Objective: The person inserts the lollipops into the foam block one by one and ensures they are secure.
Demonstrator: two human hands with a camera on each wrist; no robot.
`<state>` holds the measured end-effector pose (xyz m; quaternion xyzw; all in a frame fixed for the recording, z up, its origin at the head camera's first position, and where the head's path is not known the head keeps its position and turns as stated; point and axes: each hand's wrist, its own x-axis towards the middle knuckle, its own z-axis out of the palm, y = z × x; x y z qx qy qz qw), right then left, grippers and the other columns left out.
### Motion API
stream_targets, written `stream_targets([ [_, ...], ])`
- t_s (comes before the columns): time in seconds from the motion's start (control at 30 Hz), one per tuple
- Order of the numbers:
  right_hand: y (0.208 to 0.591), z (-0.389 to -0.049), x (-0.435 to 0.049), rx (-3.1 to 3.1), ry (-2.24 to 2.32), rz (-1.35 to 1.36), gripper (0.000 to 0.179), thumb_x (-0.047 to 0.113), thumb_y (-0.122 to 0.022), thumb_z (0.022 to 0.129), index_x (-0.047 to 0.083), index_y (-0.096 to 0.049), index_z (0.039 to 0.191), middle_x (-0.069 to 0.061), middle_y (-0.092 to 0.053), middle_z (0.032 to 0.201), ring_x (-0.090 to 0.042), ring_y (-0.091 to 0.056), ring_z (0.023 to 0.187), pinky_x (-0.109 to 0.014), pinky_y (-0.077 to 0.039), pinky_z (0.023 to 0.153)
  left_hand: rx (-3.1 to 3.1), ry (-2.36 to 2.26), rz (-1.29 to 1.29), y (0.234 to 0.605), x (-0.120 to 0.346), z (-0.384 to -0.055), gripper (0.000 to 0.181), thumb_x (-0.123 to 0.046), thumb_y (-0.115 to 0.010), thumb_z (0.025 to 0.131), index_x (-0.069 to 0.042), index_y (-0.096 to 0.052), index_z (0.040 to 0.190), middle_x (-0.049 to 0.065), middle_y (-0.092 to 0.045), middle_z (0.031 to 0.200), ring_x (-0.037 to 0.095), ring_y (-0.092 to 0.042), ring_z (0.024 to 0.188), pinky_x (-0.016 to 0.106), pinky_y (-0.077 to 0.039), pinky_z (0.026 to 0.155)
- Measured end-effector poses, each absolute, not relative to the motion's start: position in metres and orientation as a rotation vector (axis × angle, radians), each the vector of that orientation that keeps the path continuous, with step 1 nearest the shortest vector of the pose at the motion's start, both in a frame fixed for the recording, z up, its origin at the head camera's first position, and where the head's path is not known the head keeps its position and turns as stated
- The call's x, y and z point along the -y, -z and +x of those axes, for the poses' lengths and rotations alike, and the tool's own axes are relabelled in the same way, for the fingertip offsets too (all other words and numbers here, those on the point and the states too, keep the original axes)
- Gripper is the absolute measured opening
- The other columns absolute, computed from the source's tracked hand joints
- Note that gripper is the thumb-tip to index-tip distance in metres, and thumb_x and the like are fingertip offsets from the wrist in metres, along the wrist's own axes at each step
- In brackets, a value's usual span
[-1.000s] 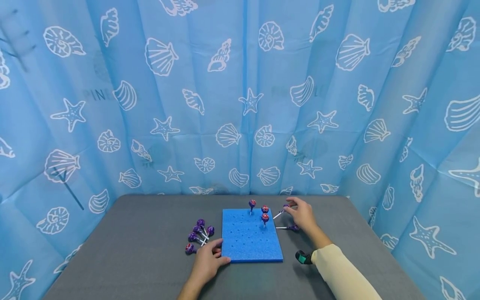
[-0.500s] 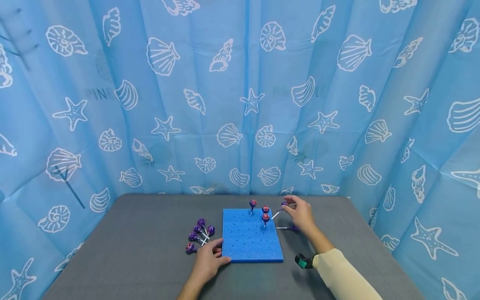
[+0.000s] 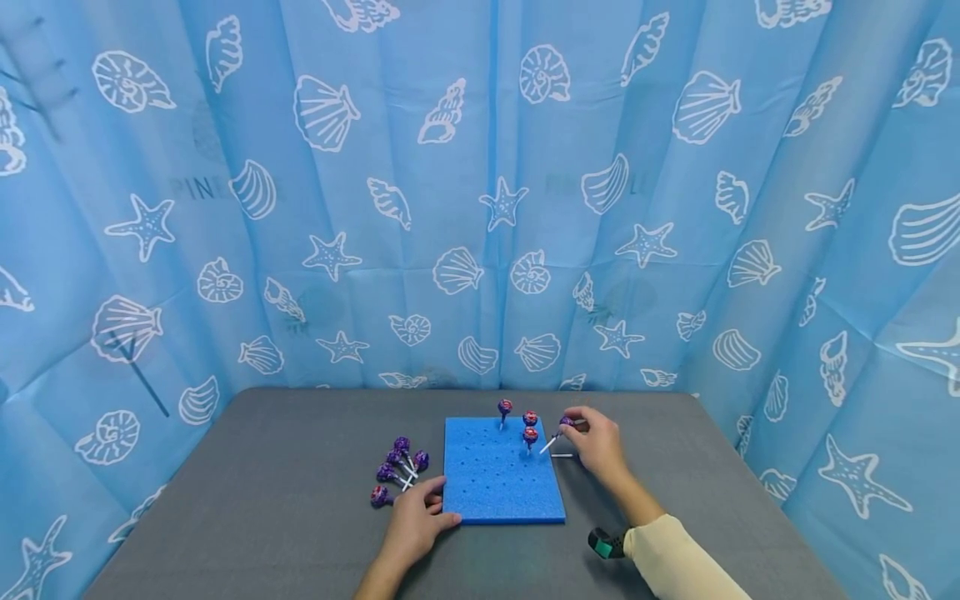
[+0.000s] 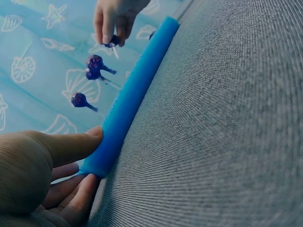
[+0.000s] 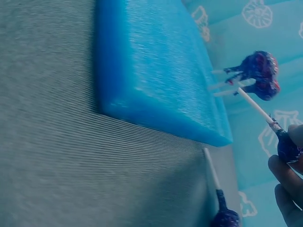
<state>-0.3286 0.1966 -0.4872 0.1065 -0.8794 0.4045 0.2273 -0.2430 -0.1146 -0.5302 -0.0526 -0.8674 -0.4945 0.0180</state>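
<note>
In the head view, my right hand (image 3: 600,442) pinches a purple-wrapped lollipop (image 5: 287,146) by its candy end. Its white stick slants down toward the right side of a blue foam board (image 3: 502,487) dotted with small holes. Three lollipops stand upright in the board near its far right part, one of them a lollipop (image 3: 505,407) set furthest back. My left hand (image 3: 416,521) holds the board's near left corner between thumb and fingers, clearer in the left wrist view. Under my right hand another lollipop (image 5: 223,217) lies on the table, mostly hidden in the head view.
Several loose lollipops (image 3: 397,467) lie on the grey table (image 3: 300,500), left of the board and close to my left hand. A blue curtain (image 3: 480,317) with white shells hangs behind the table. A black device (image 3: 606,543) sits by my right sleeve.
My right hand has lifted the lollipop from beside the board and brought it slightly nearer and left, its stick end now at the board's right edge. My left hand stays put.
</note>
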Motion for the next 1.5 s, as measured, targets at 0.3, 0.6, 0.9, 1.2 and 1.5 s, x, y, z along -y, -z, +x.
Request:
stream_targets([
  [0.3, 0.495, -0.323, -0.187, 2.427, -1.086, 0.27, 0.018, 0.006, -0.077, 0.084, 0.004, -0.068, 0.099, -0.007, -0.067, 0.093, -0.022, -0.065, 0.083, -0.039, -0.057, 0.073, 2.694, 1.544, -0.155, 0.531, 0.115, -0.243, 0.063, -0.009, -0.087, 0.069, 0.003, -0.061, 0.125, 0.01, -0.064, 0.104, 0.023, -0.062, 0.096, 0.03, -0.056, 0.075],
  [0.6, 0.503, -0.32, -0.179, 2.423, -1.043, 0.3, 0.017, 0.006, -0.078, 0.083, 0.005, -0.068, 0.097, -0.006, -0.066, 0.092, -0.022, -0.065, 0.083, -0.041, -0.056, 0.072, 2.702, 1.535, -0.156, 0.53, 0.115, -0.243, 0.063, -0.01, -0.088, 0.069, 0.002, -0.061, 0.126, 0.009, -0.063, 0.103, 0.022, -0.062, 0.095, 0.029, -0.056, 0.075],
  [0.9, 0.504, -0.314, -0.17, 2.393, -0.996, 0.382, 0.019, 0.005, -0.078, 0.082, 0.004, -0.068, 0.097, -0.006, -0.064, 0.093, -0.022, -0.064, 0.083, -0.044, -0.056, 0.074, 2.684, 1.539, -0.162, 0.529, 0.115, -0.241, 0.064, -0.01, -0.088, 0.069, 0.004, -0.061, 0.126, 0.01, -0.063, 0.102, 0.023, -0.063, 0.096, 0.029, -0.056, 0.076],
  [1.2, 0.503, -0.306, -0.17, 2.283, -1.026, 0.507, 0.019, 0.002, -0.078, 0.082, 0.005, -0.069, 0.098, -0.004, -0.065, 0.094, -0.02, -0.064, 0.083, -0.047, -0.056, 0.074, 2.689, 1.519, -0.185, 0.529, 0.115, -0.241, 0.063, -0.01, -0.087, 0.07, 0.004, -0.061, 0.125, 0.01, -0.064, 0.102, 0.022, -0.063, 0.095, 0.029, -0.056, 0.076],
  [1.5, 0.5, -0.296, -0.163, 2.217, -1.052, 0.565, 0.019, 0.0, -0.078, 0.08, 0.005, -0.071, 0.096, -0.006, -0.067, 0.093, -0.023, -0.066, 0.082, -0.047, -0.057, 0.07, 2.723, 1.503, -0.157, 0.528, 0.114, -0.241, 0.063, -0.012, -0.087, 0.07, 0.002, -0.061, 0.126, 0.009, -0.063, 0.104, 0.022, -0.062, 0.096, 0.031, -0.056, 0.076],
])
